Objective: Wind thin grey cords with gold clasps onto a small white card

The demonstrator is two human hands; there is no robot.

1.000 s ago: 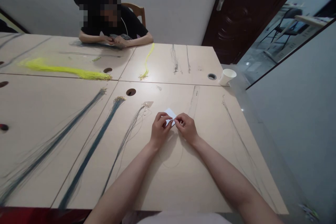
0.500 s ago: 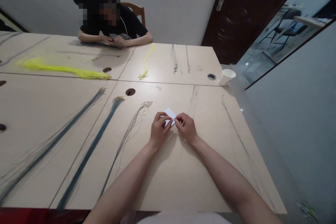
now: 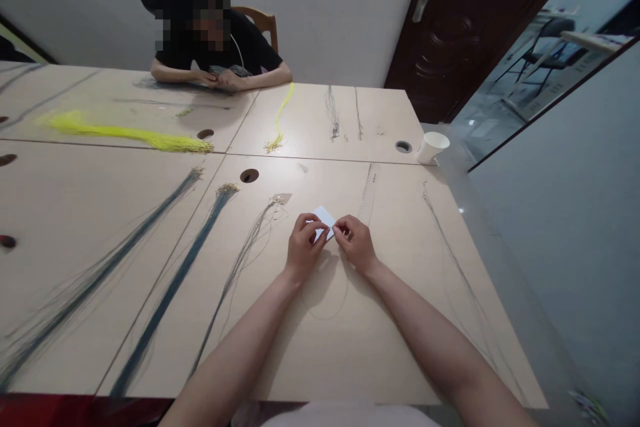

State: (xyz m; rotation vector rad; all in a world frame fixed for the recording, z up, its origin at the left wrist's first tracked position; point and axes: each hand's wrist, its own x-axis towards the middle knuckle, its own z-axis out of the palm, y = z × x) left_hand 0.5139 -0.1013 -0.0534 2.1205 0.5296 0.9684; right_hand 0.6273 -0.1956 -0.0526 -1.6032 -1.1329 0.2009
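My left hand [image 3: 304, 247] and my right hand [image 3: 356, 243] meet over the table, fingertips almost touching, each closed in a pinch. A thin cord [image 3: 327, 318] hangs from them in a faint loop on the wood below; its ends are hidden in the fingertips. Behind the fingers lies a small white card [image 3: 325, 215], partly covered by my left hand. To the left, a loose bundle of grey cords [image 3: 245, 250] with small metal ends rests on the table. A clear ruler [image 3: 370, 190] lies beyond my right hand.
Two dark teal cord bundles [image 3: 175, 283] [image 3: 107, 267] and a bright yellow bundle [image 3: 125, 135] lie leftward. Thin cords [image 3: 453, 253] run along the right side. A white cup [image 3: 433, 147] and tape roll [image 3: 403, 146] stand near the far right edge. Another person [image 3: 225, 47] sits opposite.
Both hands keep the same pinch over the white card, with hardly any movement. The co-worker's hands have shifted slightly, and the view has moved a little.
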